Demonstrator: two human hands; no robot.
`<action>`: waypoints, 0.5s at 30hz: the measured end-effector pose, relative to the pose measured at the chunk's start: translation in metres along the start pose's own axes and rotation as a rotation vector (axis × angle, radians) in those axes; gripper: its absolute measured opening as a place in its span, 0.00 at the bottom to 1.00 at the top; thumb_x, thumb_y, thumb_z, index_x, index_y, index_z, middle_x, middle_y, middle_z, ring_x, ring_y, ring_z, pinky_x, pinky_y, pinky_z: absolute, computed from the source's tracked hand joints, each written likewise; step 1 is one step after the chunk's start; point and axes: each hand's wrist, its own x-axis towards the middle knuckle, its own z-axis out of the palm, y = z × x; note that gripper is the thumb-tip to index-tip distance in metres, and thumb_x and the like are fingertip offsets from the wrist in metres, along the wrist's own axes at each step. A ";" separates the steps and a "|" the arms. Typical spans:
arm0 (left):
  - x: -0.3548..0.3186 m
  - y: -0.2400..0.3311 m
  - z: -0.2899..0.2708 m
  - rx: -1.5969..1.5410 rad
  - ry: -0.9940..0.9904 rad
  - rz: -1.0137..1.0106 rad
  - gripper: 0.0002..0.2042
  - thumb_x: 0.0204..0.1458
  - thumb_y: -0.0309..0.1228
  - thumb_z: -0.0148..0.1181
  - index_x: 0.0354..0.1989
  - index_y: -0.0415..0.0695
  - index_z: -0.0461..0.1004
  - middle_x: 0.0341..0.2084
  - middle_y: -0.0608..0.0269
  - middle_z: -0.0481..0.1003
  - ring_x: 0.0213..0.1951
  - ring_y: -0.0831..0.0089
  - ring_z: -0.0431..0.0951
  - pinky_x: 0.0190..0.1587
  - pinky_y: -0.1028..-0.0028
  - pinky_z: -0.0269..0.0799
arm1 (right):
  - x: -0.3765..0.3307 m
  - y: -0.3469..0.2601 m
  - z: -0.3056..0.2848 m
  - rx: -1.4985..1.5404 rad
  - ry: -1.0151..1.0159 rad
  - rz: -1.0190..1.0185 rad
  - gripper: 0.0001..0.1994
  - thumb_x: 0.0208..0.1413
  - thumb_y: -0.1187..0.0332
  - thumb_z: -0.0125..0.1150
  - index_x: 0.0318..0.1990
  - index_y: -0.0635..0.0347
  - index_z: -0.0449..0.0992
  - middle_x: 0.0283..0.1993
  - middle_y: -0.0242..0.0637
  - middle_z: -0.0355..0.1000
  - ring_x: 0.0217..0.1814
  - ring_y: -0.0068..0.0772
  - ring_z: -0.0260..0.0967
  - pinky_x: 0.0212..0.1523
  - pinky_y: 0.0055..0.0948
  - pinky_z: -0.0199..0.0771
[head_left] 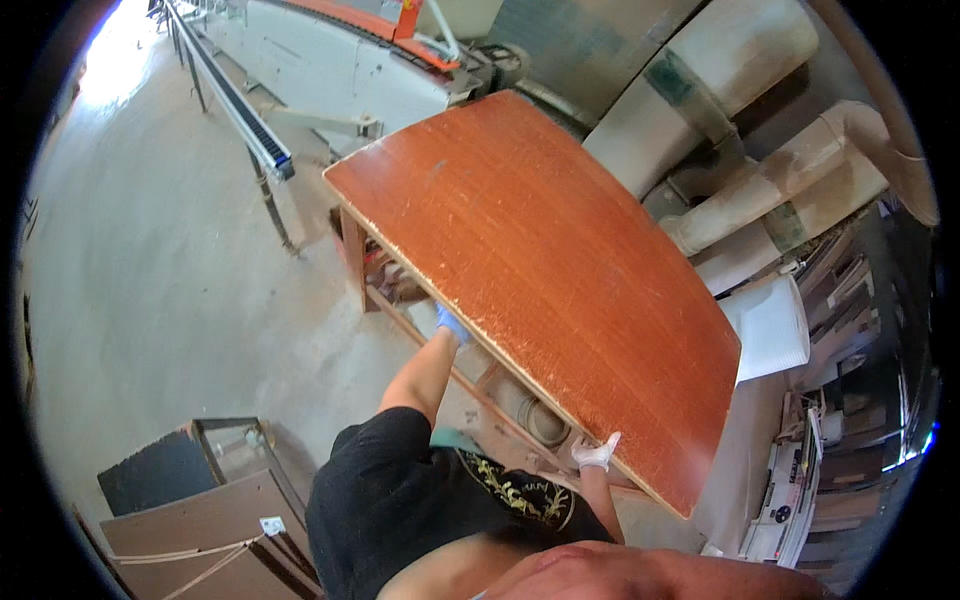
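Observation:
A large table (pixel 540 270) with a reddish-brown wooden top and worn, chipped edges stands at a slant in front of me. My right hand (pixel 596 453), in a white glove, is closed on its near edge close to the right corner, thumb over the top and the other fingers mostly hidden. Farther left, my left hand (pixel 450 323) in a blue glove reaches to the underside of the same edge. The tabletop covers its fingers, so their grip does not show. Below, a round coil-like thing (pixel 545 420) sits within the table's wooden frame (pixel 352 255).
Beyond the table stands a long white machine (pixel 340 60) with orange parts, beside a narrow roller rail (pixel 230 95) on legs. Big pale ducts (pixel 760 190) and a white roll (pixel 772 325) lie at the right. Brown panels (pixel 190 520) stand at the lower left.

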 end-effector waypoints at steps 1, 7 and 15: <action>0.009 0.000 0.003 -0.023 0.010 -0.050 0.35 0.48 0.63 0.34 0.58 0.51 0.59 0.57 0.60 0.60 0.56 0.54 0.60 0.57 0.52 0.57 | 0.000 -0.001 0.006 0.007 -0.042 0.009 0.37 0.34 0.36 0.62 0.51 0.44 0.66 0.51 0.25 0.62 0.54 0.27 0.58 0.52 0.30 0.60; -0.048 0.018 -0.008 -0.144 -0.031 -0.143 0.29 0.55 0.54 0.29 0.61 0.51 0.55 0.61 0.59 0.56 0.59 0.54 0.58 0.60 0.50 0.51 | -0.042 0.005 -0.044 -0.097 -0.186 0.031 0.35 0.38 0.38 0.60 0.52 0.46 0.63 0.55 0.28 0.61 0.54 0.29 0.58 0.49 0.38 0.62; -0.085 0.078 -0.037 -0.062 -0.026 -0.332 0.27 0.56 0.53 0.30 0.60 0.52 0.56 0.57 0.61 0.60 0.54 0.60 0.62 0.57 0.57 0.53 | -0.047 0.043 -0.017 -1.224 -0.129 0.370 0.24 0.43 0.46 0.59 0.43 0.51 0.70 0.44 0.32 0.69 0.44 0.30 0.66 0.44 0.36 0.67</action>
